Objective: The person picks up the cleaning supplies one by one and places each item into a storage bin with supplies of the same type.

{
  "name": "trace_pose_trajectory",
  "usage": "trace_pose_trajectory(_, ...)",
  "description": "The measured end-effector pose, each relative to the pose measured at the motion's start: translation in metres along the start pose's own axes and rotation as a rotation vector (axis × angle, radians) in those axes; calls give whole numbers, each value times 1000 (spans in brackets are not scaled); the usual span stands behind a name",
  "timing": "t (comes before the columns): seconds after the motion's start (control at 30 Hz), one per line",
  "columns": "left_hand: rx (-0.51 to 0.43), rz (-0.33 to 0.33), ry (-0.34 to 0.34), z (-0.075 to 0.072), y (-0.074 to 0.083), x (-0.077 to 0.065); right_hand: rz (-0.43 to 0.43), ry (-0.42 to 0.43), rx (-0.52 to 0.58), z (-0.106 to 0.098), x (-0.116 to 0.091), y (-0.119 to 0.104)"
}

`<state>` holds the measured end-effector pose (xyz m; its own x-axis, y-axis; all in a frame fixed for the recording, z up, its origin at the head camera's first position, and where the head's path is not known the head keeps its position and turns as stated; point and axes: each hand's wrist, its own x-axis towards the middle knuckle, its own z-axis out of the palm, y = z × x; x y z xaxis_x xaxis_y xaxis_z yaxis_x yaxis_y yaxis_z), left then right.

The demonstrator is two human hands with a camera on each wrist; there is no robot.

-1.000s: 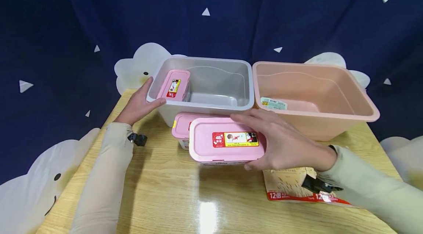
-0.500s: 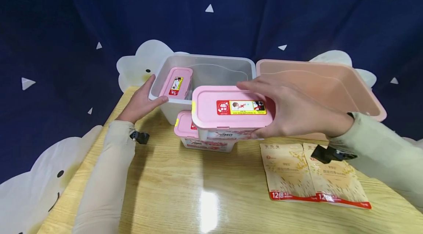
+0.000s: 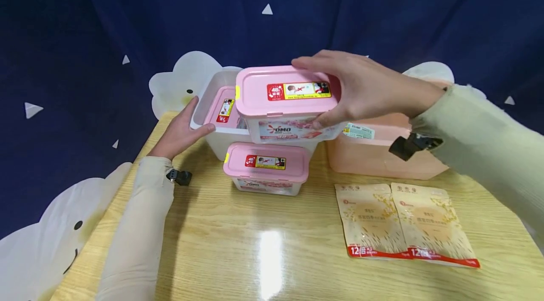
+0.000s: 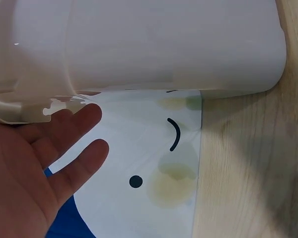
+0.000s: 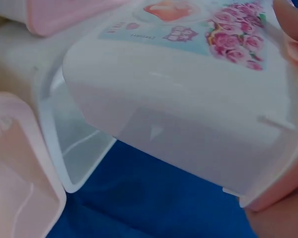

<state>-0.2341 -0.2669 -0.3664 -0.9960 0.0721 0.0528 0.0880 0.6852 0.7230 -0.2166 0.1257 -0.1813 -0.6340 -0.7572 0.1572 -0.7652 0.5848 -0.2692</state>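
My right hand (image 3: 361,83) grips the end of a white tub with a pink lid (image 3: 259,88), marked OMO, and holds it above the front of a pale grey bin (image 3: 263,138). The tub's flowered label and white side fill the right wrist view (image 5: 179,94). Another pink-lidded tub (image 3: 221,102) is inside the bin at its left end. A third such tub (image 3: 265,164) stands on the table in front. My left hand (image 3: 180,128) rests at the bin's left front corner, its fingers (image 4: 84,161) extended beneath the rim in the left wrist view.
A peach bin (image 3: 382,161) with a label inside stands right of the grey one, partly behind my right arm. Two beige and red pouches (image 3: 371,220) lie flat on the wooden table (image 3: 212,253). A dark blue curtain (image 3: 297,8) hangs behind.
My right hand has lifted the pink-lidded tub up and away from me, from in front of the grey bin to above it. My left hand stays at the bin's corner.
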Motion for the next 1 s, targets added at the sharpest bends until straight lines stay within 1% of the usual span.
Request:
trace_pose_trajectory(0.13,2,1,11,-1,-2,0,2,-21,9,1,23,6)
trace_pose_trajectory(0.23,-7,-1,14,3,-2,0,16,-26,31,9,38,14)
trace_pose_trajectory(0.33,-7,-2,11,7,-1,0,64,-42,56,20,48,25)
trace_pose_trajectory(0.43,-5,-1,1,10,1,2,130,-61,70,29,57,36)
trace_pose_trajectory(0.6,-1,25,14,8,3,3,214,-91,58,42,78,53)
trace_pose_trajectory(0.67,1,25,21,5,3,1,251,-111,62,49,87,57)
trace_pose_trajectory(0.8,18,-13,1,1,-1,-8,313,-152,81,67,104,62)
trace_pose_trajectory(0.87,30,-26,-6,-1,-3,-11,326,-164,94,74,112,65)
trace_pose_trajectory(1.0,41,1,17,-3,-3,-13,384,-164,164,79,121,71)
